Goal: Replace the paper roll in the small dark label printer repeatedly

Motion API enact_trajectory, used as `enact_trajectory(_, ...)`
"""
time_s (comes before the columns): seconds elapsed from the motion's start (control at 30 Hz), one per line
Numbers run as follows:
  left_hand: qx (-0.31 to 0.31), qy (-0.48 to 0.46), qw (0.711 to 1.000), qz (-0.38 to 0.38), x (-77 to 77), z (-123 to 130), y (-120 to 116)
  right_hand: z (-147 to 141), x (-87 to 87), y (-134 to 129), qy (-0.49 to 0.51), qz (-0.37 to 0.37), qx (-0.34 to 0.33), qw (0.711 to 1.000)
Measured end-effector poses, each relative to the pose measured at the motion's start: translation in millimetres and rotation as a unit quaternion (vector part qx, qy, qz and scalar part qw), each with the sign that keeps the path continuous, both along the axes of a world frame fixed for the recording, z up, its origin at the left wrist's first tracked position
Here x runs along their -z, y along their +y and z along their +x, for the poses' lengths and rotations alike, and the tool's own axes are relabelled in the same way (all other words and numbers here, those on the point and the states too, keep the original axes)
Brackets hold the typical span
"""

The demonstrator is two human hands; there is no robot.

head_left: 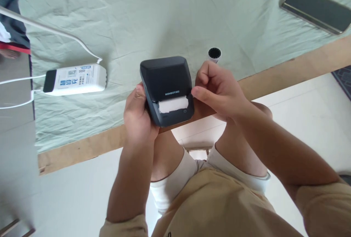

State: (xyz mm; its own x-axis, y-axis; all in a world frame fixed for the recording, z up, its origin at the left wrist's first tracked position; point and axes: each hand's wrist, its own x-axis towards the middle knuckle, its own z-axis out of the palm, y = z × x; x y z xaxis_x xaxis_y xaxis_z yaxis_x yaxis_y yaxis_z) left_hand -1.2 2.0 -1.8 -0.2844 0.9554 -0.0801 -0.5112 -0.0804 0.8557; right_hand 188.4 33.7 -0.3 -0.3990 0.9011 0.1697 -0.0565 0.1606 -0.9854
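A dark label printer [166,78] marked NIIMBOT is tilted up at the table's front edge. A white strip of paper [173,104] with a ragged edge sticks out of its front slot. My left hand [139,114] is closed round the printer's left side, its thumb on the edge and its other fingers hidden beneath. My right hand [219,89] is at the printer's right side with curled fingers. Its thumb tip touches or nearly touches the casing near the slot. Just beyond that hand stands a small white cylinder [214,54] with a black, toothed-looking end.
A pale green cloth [123,21] covers the table, whose wooden edge [82,145] shows in front. On the left lies a white power strip [78,79] with white cables [63,32]. A dark phone [318,9] rests at the far right. Part of another person [13,21] shows at upper left.
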Motion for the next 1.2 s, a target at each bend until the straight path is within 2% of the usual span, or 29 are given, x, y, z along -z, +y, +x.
enact_trajectory(0.13,0.029,-0.043,0.999,0.006,-0.8,2.5,2.3,3.9,-3.0,4.0,-0.033,0.011,-0.019,0.999)
enact_trajectory(0.3,0.053,-0.063,0.997,0.000,-2.8,3.7,2.7,3.9,-13.1,3.6,-0.094,0.093,0.039,0.990)
enact_trajectory(0.4,0.059,-0.059,0.997,-0.004,-3.8,3.9,1.5,-2.4,-26.5,1.4,-0.054,0.105,0.098,0.988)
enact_trajectory(0.5,0.039,-0.048,0.998,-0.009,-3.4,4.1,1.0,-9.0,-38.9,1.0,0.031,0.082,0.115,0.990)
enact_trajectory(0.57,0.026,-0.047,0.998,-0.010,-2.9,4.5,1.0,-10.9,-42.2,1.7,0.051,0.083,0.128,0.987)
enact_trajectory(0.67,0.029,-0.045,0.999,-0.010,-3.2,5.6,0.6,-10.8,-41.9,2.8,0.016,0.109,0.158,0.981)
enact_trajectory(0.73,0.031,-0.052,0.998,-0.017,-4.7,6.3,0.0,-11.5,-43.4,3.9,-0.053,0.153,0.158,0.974)
enact_trajectory(0.8,0.023,-0.062,0.997,-0.028,-7.0,6.8,-0.5,-14.5,-48.5,6.4,-0.181,0.222,0.140,0.948)
enact_trajectory(0.87,0.009,-0.064,0.997,-0.043,-9.1,7.2,-0.7,-19.5,-55.1,11.2,-0.341,0.278,0.105,0.892)
enact_trajectory(0.93,0.012,-0.049,0.997,-0.051,-10.4,7.6,-0.9,-25.2,-60.5,17.8,-0.460,0.287,0.055,0.838)
enact_trajectory(0.97,0.021,-0.038,0.998,-0.048,-10.5,8.0,-1.1,-27.7,-62.4,21.1,-0.488,0.279,0.024,0.827)
enact_trajectory(1.03,0.037,-0.019,0.999,-0.032,-9.7,9.0,-1.9,-30.8,-65.7,25.8,-0.488,0.263,-0.032,0.832)
enact_trajectory(1.1,0.029,-0.005,0.999,-0.022,-7.8,10.3,-3.0,-29.1,-70.7,25.7,-0.445,0.276,-0.052,0.851)
enact_trajectory(1.17,0.006,0.016,1.000,-0.024,-5.8,11.6,-4.2,-19.8,-77.1,21.6,-0.381,0.290,-0.030,0.878)
enact_trajectory(1.2,-0.002,0.025,0.999,-0.027,-5.1,12.2,-4.8,-11.9,-79.4,19.3,-0.329,0.279,-0.005,0.902)
